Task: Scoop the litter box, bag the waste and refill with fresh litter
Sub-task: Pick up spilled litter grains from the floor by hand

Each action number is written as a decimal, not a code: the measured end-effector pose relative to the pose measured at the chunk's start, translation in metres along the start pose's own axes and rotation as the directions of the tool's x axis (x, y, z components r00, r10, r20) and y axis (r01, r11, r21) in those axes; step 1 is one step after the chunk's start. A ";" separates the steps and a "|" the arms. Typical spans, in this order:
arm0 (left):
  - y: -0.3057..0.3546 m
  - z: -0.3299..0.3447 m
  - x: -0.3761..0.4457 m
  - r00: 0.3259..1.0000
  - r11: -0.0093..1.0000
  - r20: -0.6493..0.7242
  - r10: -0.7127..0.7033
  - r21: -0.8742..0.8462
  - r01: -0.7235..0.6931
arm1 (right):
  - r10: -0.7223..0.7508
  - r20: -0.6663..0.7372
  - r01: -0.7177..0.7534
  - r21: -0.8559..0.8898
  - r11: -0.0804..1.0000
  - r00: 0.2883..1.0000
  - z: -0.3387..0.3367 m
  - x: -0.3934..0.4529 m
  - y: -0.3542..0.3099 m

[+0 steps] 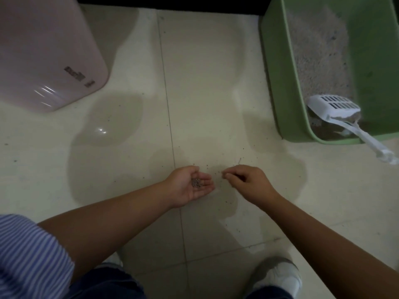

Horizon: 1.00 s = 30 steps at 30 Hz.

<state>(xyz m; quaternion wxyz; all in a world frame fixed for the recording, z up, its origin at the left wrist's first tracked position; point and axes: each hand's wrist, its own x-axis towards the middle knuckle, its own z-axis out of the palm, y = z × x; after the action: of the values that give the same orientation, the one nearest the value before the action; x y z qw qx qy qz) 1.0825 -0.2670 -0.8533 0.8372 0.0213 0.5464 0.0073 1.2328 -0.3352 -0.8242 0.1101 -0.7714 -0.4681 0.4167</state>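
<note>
A green litter box (pixel 278 67) stands on the floor at the upper right, with grey litter (pixel 319 57) inside. A white slotted scoop (pixel 336 108) lies in its near corner, and its handle (pixel 375 147) sticks out over the rim. Low over the tiles, my left hand (pixel 190 186) is cupped palm up with a small heap of spilled litter grains (pixel 196 182) in it. Just to its right, my right hand (pixel 248 182) pinches its fingertips together close to the floor; whether a grain is between them is too small to tell.
A pale pink bin (pixel 47 55) stands at the upper left. Loose litter grains (pixel 228 169) are scattered on the cream tiled floor (pixel 205 83) around my hands. My white shoe (pixel 278 275) is at the bottom right.
</note>
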 end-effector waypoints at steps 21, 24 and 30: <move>0.005 -0.014 0.004 0.997 0.999 -0.057 0.045 0.010 -0.045 | -0.258 -0.173 0.137 -0.511 0.849 0.951 0.013 0.012 0.069; 0.006 -0.013 0.004 0.997 0.999 -0.058 0.050 0.001 -0.050 | -0.216 -0.167 0.105 -0.504 0.857 0.962 0.016 0.009 0.069; 0.006 -0.013 0.004 0.997 0.999 -0.060 0.051 0.017 -0.051 | -0.291 -0.112 0.193 -0.522 0.831 0.950 0.012 0.005 0.071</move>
<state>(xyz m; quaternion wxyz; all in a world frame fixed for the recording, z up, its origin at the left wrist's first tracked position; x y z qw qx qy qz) 1.0719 -0.2608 -0.8620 0.8198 0.0414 0.5706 0.0251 1.2701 -0.3724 -0.8739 -0.0001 -0.7428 -0.6425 0.1881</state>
